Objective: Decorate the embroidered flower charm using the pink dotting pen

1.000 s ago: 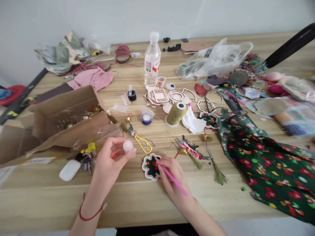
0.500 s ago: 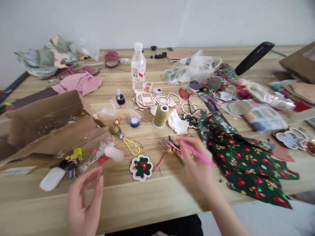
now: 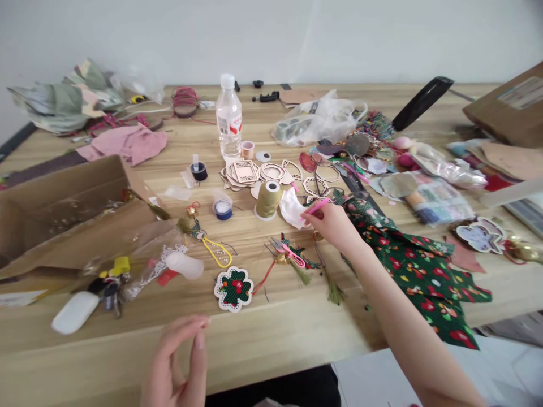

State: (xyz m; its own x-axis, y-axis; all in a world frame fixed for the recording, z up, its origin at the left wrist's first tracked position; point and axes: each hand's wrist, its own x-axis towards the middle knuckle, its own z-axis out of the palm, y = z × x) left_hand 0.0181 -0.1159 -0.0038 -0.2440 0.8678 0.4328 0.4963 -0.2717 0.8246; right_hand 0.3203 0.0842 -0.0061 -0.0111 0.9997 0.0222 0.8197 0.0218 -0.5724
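My right hand [image 3: 333, 225] is closed around a slim pink pen-like stick [image 3: 318, 206]. Its fingertips are at the edge of a crumpled white tissue [image 3: 292, 207]; whether they pinch the tissue too I cannot tell. Low in the view, my left hand [image 3: 178, 362] is empty, thumb and forefinger curved with a gap between their tips. Beyond it lies a flower-shaped pendant [image 3: 234, 289] with green floral cloth and a pale beaded rim, on a red cord. Pink-handled thread snips [image 3: 292, 252] rest between the hands, beside a green tassel [image 3: 300, 272].
A cone of olive thread [image 3: 268, 201] stands near wooden cutouts [image 3: 245, 172] and a water bottle [image 3: 229, 121]. On the left are an open cardboard box [image 3: 80, 209] and a yellow loop [image 3: 217, 253]. Green floral cloth [image 3: 418, 265] covers the right side.
My right hand, still with the pink stick, has moved away from me to the tissue, uncovering the snips and tassels. My left hand has shifted right and lower. The view has turned slightly right.
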